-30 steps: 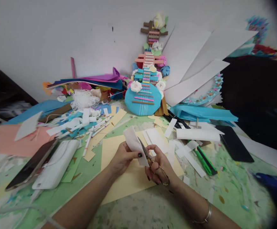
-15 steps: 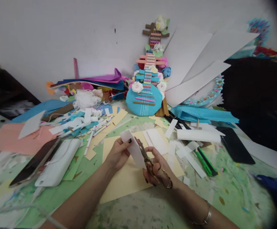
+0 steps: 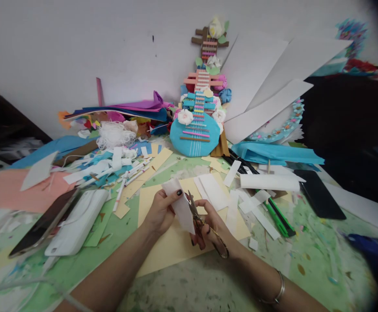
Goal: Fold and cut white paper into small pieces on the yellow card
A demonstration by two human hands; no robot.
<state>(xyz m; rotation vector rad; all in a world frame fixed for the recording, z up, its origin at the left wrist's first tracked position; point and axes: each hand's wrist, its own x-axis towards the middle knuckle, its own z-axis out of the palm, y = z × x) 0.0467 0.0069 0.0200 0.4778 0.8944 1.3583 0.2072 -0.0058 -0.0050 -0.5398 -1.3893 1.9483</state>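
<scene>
My left hand (image 3: 161, 211) pinches a folded white paper strip (image 3: 183, 213) near its upper end, the thumb lying across it. In my right hand (image 3: 213, 225) is a pair of scissors (image 3: 195, 212) with gold-coloured handles, fingers through the loops. The blades point up and away, parted slightly, beside the strip's right edge. Whether they touch the paper I cannot tell. Below both hands lies a cream sheet (image 3: 163, 255), and a folded white paper piece (image 3: 213, 193) rests on it just beyond the scissors.
A blue paper guitar (image 3: 193, 134) with flowers leans at the back wall. To the left are a phone (image 3: 42, 223), a white power bank (image 3: 76, 223) and paper scraps. On the right lie a green cutter (image 3: 278, 216), a white paper roll (image 3: 270, 183) and a black phone (image 3: 322, 197).
The scissors have turned more upright and their blades have come away from the strip's edge, opening slightly. My left hand still grips the strip. The whole view has shifted a little.
</scene>
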